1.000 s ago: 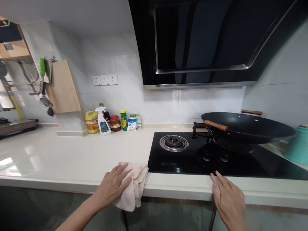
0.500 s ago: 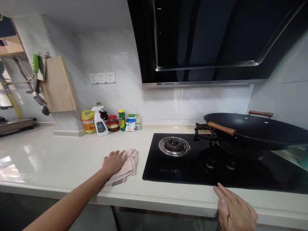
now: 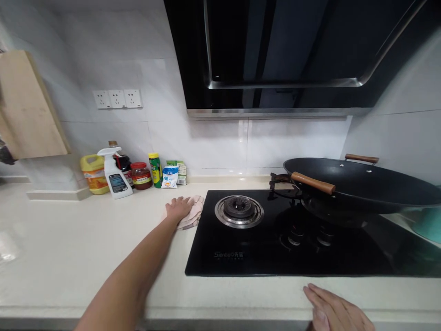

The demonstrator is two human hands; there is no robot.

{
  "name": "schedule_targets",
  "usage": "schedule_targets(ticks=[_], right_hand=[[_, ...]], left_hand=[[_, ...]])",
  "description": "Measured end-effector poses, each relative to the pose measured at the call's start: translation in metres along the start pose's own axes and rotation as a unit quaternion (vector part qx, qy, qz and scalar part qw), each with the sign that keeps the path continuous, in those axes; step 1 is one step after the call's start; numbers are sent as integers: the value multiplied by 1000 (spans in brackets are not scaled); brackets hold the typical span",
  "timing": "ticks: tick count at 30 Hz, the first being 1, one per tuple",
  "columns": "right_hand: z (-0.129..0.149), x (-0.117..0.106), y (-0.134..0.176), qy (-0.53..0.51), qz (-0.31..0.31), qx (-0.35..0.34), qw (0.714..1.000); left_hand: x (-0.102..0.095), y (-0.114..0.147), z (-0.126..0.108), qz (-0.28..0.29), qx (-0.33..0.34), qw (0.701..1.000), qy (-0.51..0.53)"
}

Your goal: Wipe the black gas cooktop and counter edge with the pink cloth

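Observation:
My left hand (image 3: 179,208) holds a pale pink cloth (image 3: 195,212) pressed against the white countertop (image 3: 113,248), close to the left edge of the black gas stove (image 3: 241,264). The palm covers part of the cloth. At the bottom right, my right hand (image 3: 336,309) is by the counter's front edge, fingers stretched out together and nothing in them; its lower part is cut off by the frame. Nearest to it is the front of the stove.
A black wok (image 3: 358,184) with wooden handles sits on the right burner. The left burner (image 3: 239,211) is bare. Along the wall stand a spray bottle (image 3: 117,177), yellow jug (image 3: 94,174), red-lidded jar (image 3: 140,175), green container (image 3: 155,170) and packets (image 3: 170,177). A range hood (image 3: 275,55) hangs overhead.
My left hand has pushed the cloth farther back along the counter, beside the stove's edge. The view has swung a little right. My right hand stays near the front edge.

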State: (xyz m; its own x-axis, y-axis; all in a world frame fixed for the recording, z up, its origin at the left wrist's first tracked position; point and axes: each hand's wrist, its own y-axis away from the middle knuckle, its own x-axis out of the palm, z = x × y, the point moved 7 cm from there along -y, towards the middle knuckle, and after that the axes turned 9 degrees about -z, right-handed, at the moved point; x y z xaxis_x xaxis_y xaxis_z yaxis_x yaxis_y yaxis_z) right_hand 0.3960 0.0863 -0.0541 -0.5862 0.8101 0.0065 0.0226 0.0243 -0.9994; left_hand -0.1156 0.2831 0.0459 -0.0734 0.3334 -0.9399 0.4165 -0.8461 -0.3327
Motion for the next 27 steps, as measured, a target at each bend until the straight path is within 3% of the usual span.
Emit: schedule_targets(ticks=[3, 7, 13, 16, 22, 27], right_hand=[[2, 0, -5, -2, -9, 17, 1000], [6, 1, -7, 2, -9, 9, 1000], [4, 0, -9, 15, -10, 50, 999], [9, -1, -10, -2, -9, 31, 999], [9, -2, -12, 11, 43, 86, 995], [12, -1, -12, 2, 57, 70, 996]], left_hand=[[-2, 2, -11, 0, 19, 1000, 1], [-11, 32, -19, -5, 71, 997, 7], [-33, 114, -17, -26, 141, 990, 17], [-45, 159, -13, -30, 169, 985, 23], [-70, 242, -5, -44, 218, 973, 60], [-78, 279, 3, -65, 262, 959, 87]])
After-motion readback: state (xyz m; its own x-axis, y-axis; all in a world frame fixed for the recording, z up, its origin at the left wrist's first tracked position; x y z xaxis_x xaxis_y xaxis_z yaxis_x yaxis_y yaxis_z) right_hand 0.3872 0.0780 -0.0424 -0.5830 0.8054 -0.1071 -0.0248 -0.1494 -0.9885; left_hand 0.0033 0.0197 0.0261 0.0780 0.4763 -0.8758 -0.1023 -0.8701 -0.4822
